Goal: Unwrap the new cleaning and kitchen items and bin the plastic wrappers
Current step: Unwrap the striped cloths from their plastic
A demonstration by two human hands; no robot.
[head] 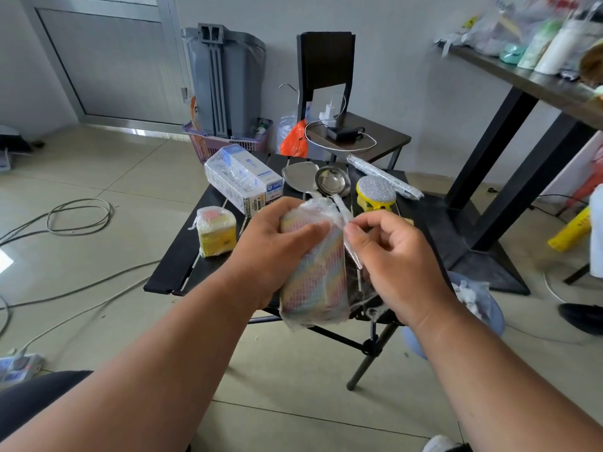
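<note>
Over a black folding table (182, 256) the left hand (277, 252) clasps a striped cloth pack (313, 272), its long axis running away from the person. Just right, the right hand (401, 256) pinches its plastic wrapper (342, 216) at the far end.

Bright, even daylight, soft & diffuse, w/ no hard shadows. A white glare patch sits on the floor tiles (5, 259) at far left, & a paler sheen lies along the floor by the door (107, 60). The steel ladle (331, 182) catches small highlights. Wide-angle lens: the door frame & the shelf (522, 78) at top right lean & bow toward the edges. Centre is fairly sharp; the bottles (551, 44) top right are smeared & soft. Forearms at the bottom look stretched.
</note>
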